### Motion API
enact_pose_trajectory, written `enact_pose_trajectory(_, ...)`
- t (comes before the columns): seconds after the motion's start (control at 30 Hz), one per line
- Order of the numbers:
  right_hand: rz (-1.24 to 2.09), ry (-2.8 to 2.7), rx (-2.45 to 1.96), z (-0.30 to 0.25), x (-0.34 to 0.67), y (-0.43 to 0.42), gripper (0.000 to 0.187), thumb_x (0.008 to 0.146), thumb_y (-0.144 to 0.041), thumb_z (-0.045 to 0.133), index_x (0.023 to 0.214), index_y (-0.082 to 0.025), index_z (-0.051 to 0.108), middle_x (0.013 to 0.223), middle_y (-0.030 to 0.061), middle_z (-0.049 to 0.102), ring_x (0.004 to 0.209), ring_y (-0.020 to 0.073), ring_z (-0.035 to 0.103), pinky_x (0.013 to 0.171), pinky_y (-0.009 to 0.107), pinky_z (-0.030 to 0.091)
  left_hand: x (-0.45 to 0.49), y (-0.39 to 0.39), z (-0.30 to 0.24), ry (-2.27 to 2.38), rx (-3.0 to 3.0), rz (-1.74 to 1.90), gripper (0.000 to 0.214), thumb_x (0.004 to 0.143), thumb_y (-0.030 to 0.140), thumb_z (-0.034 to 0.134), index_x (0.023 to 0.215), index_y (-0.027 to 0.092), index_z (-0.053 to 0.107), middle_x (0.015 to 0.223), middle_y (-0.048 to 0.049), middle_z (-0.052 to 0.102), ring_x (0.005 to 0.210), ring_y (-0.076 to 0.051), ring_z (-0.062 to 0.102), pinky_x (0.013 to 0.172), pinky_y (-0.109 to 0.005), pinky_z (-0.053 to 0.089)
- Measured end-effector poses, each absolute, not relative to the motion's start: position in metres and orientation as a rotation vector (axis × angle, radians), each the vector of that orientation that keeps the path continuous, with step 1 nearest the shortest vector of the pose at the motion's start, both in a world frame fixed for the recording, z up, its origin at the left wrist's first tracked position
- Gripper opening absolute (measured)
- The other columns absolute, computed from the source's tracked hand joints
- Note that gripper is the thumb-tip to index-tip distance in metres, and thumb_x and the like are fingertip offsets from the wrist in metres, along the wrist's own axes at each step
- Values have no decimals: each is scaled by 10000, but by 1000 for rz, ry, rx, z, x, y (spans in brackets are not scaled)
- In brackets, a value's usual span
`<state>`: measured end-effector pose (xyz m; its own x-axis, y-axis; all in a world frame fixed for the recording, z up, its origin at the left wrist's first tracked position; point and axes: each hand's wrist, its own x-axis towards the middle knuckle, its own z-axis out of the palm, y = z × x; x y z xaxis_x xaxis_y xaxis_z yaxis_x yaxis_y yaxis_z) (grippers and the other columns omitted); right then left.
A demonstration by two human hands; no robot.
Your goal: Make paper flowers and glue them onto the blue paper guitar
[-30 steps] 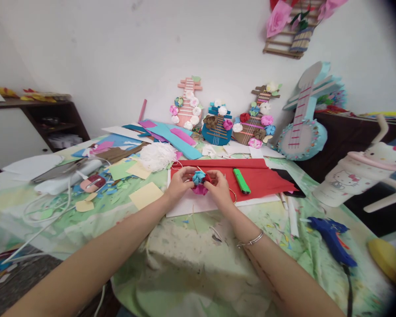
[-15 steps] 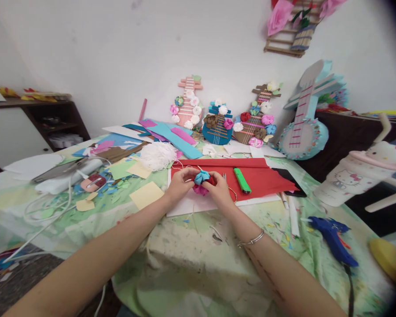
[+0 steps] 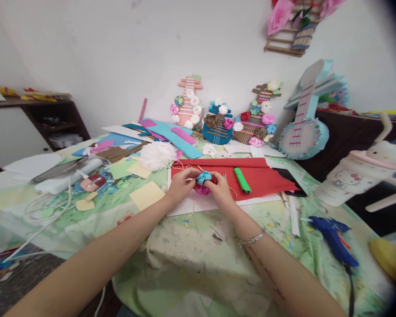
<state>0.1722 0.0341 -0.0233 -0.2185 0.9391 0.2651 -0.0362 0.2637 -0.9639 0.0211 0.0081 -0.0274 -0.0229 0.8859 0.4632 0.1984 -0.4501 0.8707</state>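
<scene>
Between my hands is a small crumpled paper flower [image 3: 203, 178], light blue on top. My left hand [image 3: 182, 184] pinches its left side, and the fingers of my right hand [image 3: 220, 190] close on its right side. Dark red and magenta paper [image 3: 202, 190] shows just below the blue, partly hidden by my fingers. Under and behind my hands lies a sheet of red crepe paper [image 3: 260, 180] on white paper. A green utility knife [image 3: 242, 180] rests on the red sheet, right of my right hand.
Behind stand paper-flowered lute shapes [image 3: 217, 127] against the wall. A ball of white string [image 3: 158, 155] and paper scraps [image 3: 119, 185] lie left. To the right are a blue glue gun [image 3: 333, 237], a white tumbler [image 3: 345, 178] and a black phone [image 3: 290, 180].
The blue paper flower has turned slightly and shifted a little to the right between my fingers. Both hands keep their hold in nearly the same place.
</scene>
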Motion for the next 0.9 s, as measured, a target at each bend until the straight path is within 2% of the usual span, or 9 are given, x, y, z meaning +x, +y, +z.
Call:
enact_pose_trajectory(0.23, 1215, -1446, -888, -20, 172, 32, 242, 609, -278, 648, 823, -169, 617, 733, -19, 596, 670, 135, 510, 645, 256, 401, 22, 1, -21, 1262, 1943, 1506, 285, 812, 120, 461, 1056, 160, 601, 1050, -100, 676, 959, -192, 654, 784, -334, 561)
enact_pose_trajectory(0.43, 1238, -1429, -882, -19, 171, 31, 252, 591, -270, 653, 820, -172, 613, 714, -27, 581, 640, 125, 492, 614, 249, 392, 23, 0, -21, 1307, 2067, 1512, 314, 824, 127, 474, 1124, 163, 558, 1062, -111, 648, 908, -181, 648, 759, -319, 552)
enact_pose_trajectory(0.57, 1269, -1435, -874, -17, 171, 28, 272, 575, -269, 661, 824, -171, 609, 733, -23, 594, 653, 131, 508, 620, 251, 401, 22, 0, -21, 1308, 2112, 1493, 286, 838, 132, 449, 1093, 161, 575, 1052, -109, 659, 943, -199, 642, 786, -339, 542)
enact_pose_trajectory(0.7, 1250, -1471, -888, -15, 170, 25, 264, 571, -275, 675, 806, -173, 611, 703, -34, 576, 654, 127, 504, 629, 248, 400, 21, 0, -22, 1355, 2125, 1477, 249, 845, 140, 443, 1037, 175, 598, 999, -80, 682, 881, -189, 647, 764, -323, 531)
enact_pose_trajectory(0.9, 1238, -1453, -897, -13, 169, 22, 243, 566, -250, 654, 790, -184, 588, 685, -38, 590, 635, 132, 526, 606, 247, 421, 21, 1, -22, 1459, 2074, 1515, 277, 784, 93, 465, 1018, 167, 593, 964, -75, 679, 865, -184, 646, 734, -302, 526)
